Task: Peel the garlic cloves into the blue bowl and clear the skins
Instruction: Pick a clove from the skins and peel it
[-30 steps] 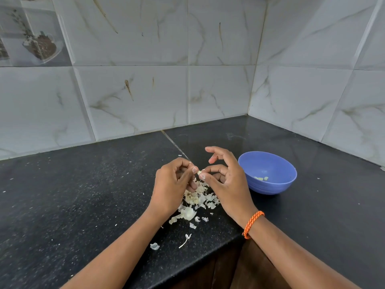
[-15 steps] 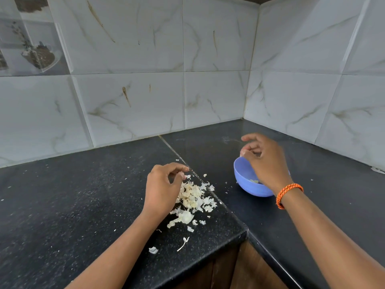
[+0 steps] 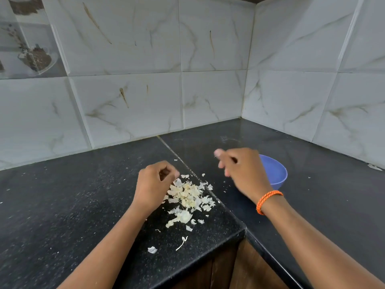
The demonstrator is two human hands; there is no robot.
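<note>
Two hands work over one black countertop point(image 3: 62, 205). The left hand point(image 3: 153, 185) hovers with fingers curled, thumb meeting forefinger; whether it pinches anything cannot be told. The right hand point(image 3: 242, 171), wearing one orange bracelet point(image 3: 268, 200), is motion-blurred in front of the single blue bowl point(image 3: 275, 172); its grip is unclear. One heap of garlic skins point(image 3: 188, 197) lies between the hands.

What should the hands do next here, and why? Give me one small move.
Probably bring the right hand back to the garlic skins to find another clove. It is blurred beside the blue bowl, and whether it holds anything cannot be told. The left hand rests curled at the pile's edge on the counter.
</note>
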